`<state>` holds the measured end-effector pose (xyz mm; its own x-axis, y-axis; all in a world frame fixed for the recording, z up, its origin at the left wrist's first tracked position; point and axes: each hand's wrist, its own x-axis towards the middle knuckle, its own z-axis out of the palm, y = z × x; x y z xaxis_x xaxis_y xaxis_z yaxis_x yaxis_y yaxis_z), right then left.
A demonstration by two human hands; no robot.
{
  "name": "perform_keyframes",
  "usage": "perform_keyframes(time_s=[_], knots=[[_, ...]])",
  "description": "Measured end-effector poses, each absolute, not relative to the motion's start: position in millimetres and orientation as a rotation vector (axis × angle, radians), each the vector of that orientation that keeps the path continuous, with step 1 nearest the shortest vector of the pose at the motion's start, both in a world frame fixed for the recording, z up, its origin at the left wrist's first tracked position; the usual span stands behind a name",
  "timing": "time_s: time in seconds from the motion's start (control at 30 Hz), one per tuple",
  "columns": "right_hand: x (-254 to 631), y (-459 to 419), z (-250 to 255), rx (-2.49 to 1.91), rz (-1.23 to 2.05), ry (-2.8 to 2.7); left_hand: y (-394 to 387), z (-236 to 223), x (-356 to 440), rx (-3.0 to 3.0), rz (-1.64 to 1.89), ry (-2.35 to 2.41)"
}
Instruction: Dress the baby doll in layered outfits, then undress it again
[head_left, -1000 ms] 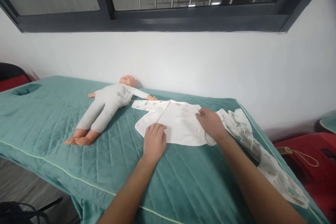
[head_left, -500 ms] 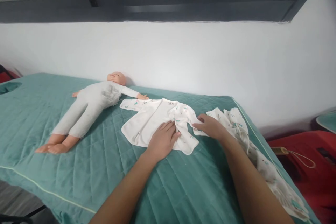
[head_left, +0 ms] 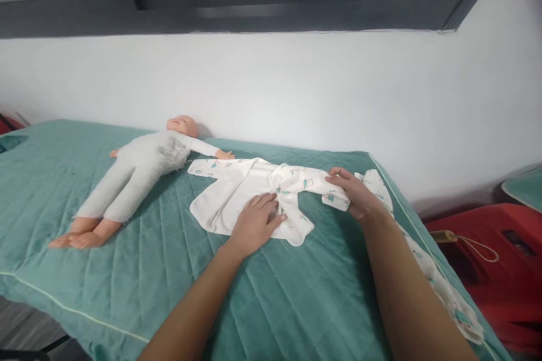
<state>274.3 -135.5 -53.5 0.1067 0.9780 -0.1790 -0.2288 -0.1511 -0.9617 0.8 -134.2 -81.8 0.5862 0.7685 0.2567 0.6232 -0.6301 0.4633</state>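
Observation:
A white baby shirt with small green prints lies spread open on the green quilted cover. My left hand rests flat on its front, fingers stretched out. The shirt's right-side sleeve is drawn out sideways, and my right hand pinches it near the cuff between thumb and fingers. To the left, a baby doll in a white cloth body lies on its back, one outstretched hand close to the shirt's other sleeve. More printed white baby clothing runs along the right edge, partly hidden behind my right arm.
The green quilted cover ends at a piped edge on the right. A white wall with a dark window frame rises behind. Beyond the right edge stands a red plastic object with a corded wooden handle.
My right hand has moved right with the sleeve, which is now stretched straighter. My left hand stays on the shirt. The whole view has shifted slightly.

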Motion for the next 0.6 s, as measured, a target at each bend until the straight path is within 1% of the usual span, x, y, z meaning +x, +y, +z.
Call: perform_keyframes(time_s=[0.13,0.23,0.3,0.4,0.5,0.6], knots=[[273,-141,-45,-1.075,1.42,-0.85,-135,-82,2,2.486,0.644,1.152],[275,-143,-43,-1.06,1.405,-0.842,-136,-79,2,2.452,0.665,1.147],[279,-142,-47,-1.181,1.329,-0.918,-136,-77,2,2.414,0.664,1.131],[290,-137,-56,-1.512,1.205,-1.079,-135,-75,1,2.355,0.678,1.115],[308,-131,-67,-1.816,0.911,-1.205,-135,-75,0,2.337,0.704,1.113],[327,-129,-76,-1.988,0.438,-1.366,-135,-75,0,2.352,0.707,1.111]])
